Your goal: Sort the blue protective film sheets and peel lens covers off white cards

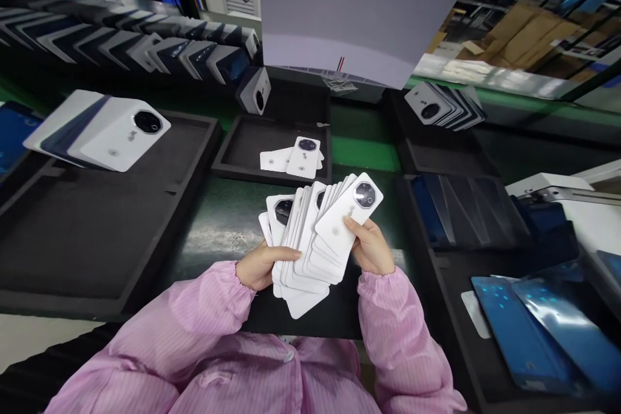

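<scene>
Gripping fanned white phone back covers [310, 242] between the pinched fingers [286, 253] of left hand [257, 267] and right hand [373, 247]! Apparently mid-spread, next likely needing light, steady thumb pressure.

From my end I can read no word or number. Grey lettering and a faint round mark on the held white cover [345, 207] and the farther white cover [303, 163] are too small; dark marks on the pale panel [349, 19] also defeat me.
</scene>
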Tool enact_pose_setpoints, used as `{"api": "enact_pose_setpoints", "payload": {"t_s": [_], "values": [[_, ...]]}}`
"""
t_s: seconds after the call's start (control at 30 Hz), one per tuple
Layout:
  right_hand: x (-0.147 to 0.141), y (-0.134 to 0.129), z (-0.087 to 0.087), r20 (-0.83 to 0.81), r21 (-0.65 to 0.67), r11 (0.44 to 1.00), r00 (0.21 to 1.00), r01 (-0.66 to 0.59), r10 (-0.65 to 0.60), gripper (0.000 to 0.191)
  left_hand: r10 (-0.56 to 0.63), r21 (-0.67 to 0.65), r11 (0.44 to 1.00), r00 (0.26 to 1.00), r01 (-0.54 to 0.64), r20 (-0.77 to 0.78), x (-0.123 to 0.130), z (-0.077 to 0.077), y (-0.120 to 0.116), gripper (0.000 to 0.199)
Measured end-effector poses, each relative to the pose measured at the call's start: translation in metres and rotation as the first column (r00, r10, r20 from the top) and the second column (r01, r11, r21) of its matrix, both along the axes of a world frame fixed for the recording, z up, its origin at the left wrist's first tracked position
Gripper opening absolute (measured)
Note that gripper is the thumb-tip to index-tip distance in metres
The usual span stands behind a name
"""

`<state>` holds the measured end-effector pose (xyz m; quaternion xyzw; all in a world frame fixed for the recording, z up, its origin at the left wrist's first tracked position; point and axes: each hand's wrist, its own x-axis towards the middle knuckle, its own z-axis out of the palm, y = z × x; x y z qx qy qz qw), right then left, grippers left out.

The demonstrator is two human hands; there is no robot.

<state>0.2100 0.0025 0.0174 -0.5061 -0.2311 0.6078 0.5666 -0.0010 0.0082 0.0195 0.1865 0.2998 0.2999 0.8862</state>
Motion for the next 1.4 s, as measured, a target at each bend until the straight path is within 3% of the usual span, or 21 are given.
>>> {"api": "enact_pose_setpoints", "payload": {"t_s": [0.23, 0.53, 0.63, 0.83, 1.07, 1.27, 1.4], "values": [[0.002, 0.0, 0.0, -0.019, 0.012, 0.999, 0.999, 0.048, -0.048, 0.03, -0.008, -0.014, 1.0, 0.999, 0.008, -0.034, 0.002, 0.001, -0.001, 0.054], [-0.015, -0.001, -0.007, -0.026, 0.081, 0.997, 1.0, 0.008, -0.006, 0.03, -0.008, -0.147, 0.989, 1.0, 0.008, -0.002, 0.004, -0.002, -0.004, 0.046], [-0.017, -0.001, -0.007, -0.021, 0.09, 0.996, 1.0, -0.006, 0.008, 0.028, -0.02, -0.119, 0.993, 1.0, 0.017, -0.024, 0.005, 0.0, -0.004, 0.04], [-0.012, 0.002, -0.008, -0.04, 0.081, 0.99, 0.993, 0.112, -0.109, 0.03, -0.033, -0.106, 0.994, 0.997, 0.025, -0.074, 0.007, 0.004, -0.006, 0.029], [-0.012, 0.002, -0.01, -0.075, 0.052, 0.998, 0.997, 0.036, -0.032, 0.032, -0.019, -0.054, 0.998, 0.995, 0.014, -0.098, 0.007, 0.002, -0.007, 0.035], [-0.008, 0.005, -0.011, -0.06, 0.073, 0.988, 0.989, 0.137, -0.133, 0.032, -0.066, -0.125, 0.99, 0.996, 0.059, -0.056, 0.002, 0.0, -0.002, 0.034], [-0.005, 0.006, -0.014, -0.047, 0.1, 0.978, 0.982, 0.185, -0.181, 0.032, -0.063, -0.056, 0.997, 0.993, 0.057, -0.099, 0.003, 0.002, -0.004, 0.042]]}}
